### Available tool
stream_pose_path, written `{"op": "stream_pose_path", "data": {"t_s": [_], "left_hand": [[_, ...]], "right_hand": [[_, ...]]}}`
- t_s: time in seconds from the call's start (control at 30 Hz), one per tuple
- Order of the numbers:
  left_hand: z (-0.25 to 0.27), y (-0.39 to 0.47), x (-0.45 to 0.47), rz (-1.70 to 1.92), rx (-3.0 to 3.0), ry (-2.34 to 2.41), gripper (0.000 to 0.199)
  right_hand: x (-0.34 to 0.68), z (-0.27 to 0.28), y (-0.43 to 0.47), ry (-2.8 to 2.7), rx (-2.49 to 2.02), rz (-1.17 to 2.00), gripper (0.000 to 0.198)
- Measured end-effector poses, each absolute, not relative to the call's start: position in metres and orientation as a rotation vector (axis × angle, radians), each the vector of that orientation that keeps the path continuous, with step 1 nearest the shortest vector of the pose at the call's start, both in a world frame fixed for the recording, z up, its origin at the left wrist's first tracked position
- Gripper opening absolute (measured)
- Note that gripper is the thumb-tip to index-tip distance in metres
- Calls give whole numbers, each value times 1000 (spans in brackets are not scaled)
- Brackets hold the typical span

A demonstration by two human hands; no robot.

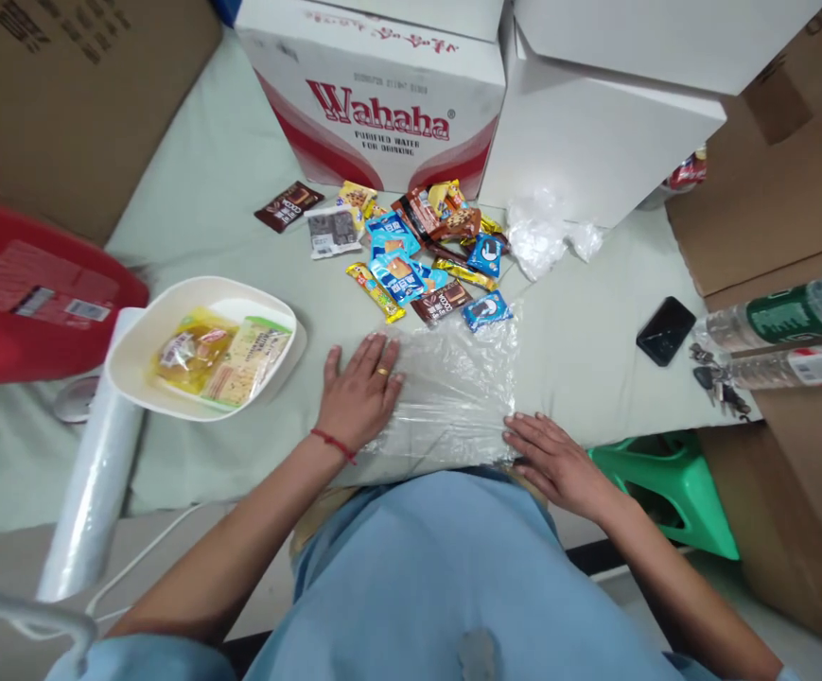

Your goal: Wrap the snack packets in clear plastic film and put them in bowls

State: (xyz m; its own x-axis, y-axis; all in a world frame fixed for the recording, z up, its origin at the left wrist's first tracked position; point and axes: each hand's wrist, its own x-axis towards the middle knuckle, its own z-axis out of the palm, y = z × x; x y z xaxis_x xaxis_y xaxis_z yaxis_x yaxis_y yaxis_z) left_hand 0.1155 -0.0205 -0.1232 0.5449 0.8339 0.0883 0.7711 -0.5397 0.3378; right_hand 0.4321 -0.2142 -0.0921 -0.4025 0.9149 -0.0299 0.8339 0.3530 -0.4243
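Observation:
A clear plastic bag [445, 402] lies flat and wrinkled at the table's near edge. On its left side rests my left hand [360, 388], palm down with fingers stretched out. My right hand [552, 459] touches the bag's right edge, its fingers also extended. Neither hand grips anything. Just beyond the bag is a loose pile of wrapped snacks, among them a blue packet [400, 274], a brown cocoa packet [443, 301] and a thin yellow packet [376, 291]. To the left, a white bowl [289, 355] contains a couple of packaged foods [247, 364].
Behind the snacks stands a white and red Wahaha carton [382, 113]. Crumpled clear plastic [538, 232] lies beside it. A black phone [666, 331], keys [719, 383] and plastic bottles [786, 317] are at right. A plastic film roll [95, 482] and a red container [34, 293] are at left.

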Motion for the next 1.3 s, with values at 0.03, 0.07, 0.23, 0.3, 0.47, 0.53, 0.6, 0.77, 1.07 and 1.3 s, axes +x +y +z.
{"op": "stream_pose_path", "data": {"t_s": [0.03, 0.07, 0.23, 0.3, 0.47, 0.53, 0.6, 0.77, 1.07, 1.3], "left_hand": [[-123, -22, 112, 336, 2490, 1352, 58], [-122, -24, 110, 334, 2465, 1358, 59], [-110, -39, 106, 529, 2439, 1464, 57], [-107, -40, 106, 609, 2494, 1404, 55], [-114, -35, 104, 444, 2591, 1127, 50], [-118, -34, 104, 372, 2568, 1190, 52], [-121, -35, 102, 331, 2541, 1276, 54], [-121, -38, 100, 254, 2539, 1307, 57], [-121, -37, 103, 168, 2560, 1322, 58], [-120, -38, 102, 158, 2575, 1326, 57]], "right_hand": [[433, -88, -220, -2395, -1583, 583, 55], [433, -85, -225, -2391, -1585, 605, 54], [435, -64, -225, -2394, -1536, 667, 36], [437, -58, -216, -2398, -1494, 656, 29], [435, -62, -180, -2300, -1496, 400, 28], [433, -69, -162, -2322, -1540, 332, 31], [434, -74, -145, -2380, -1597, 323, 33], [443, -60, -86, -2352, -1893, 307, 35], [397, -37, 108, -1968, -2195, 118, 34], [343, -58, 176, -1787, -2238, 179, 41]]}}
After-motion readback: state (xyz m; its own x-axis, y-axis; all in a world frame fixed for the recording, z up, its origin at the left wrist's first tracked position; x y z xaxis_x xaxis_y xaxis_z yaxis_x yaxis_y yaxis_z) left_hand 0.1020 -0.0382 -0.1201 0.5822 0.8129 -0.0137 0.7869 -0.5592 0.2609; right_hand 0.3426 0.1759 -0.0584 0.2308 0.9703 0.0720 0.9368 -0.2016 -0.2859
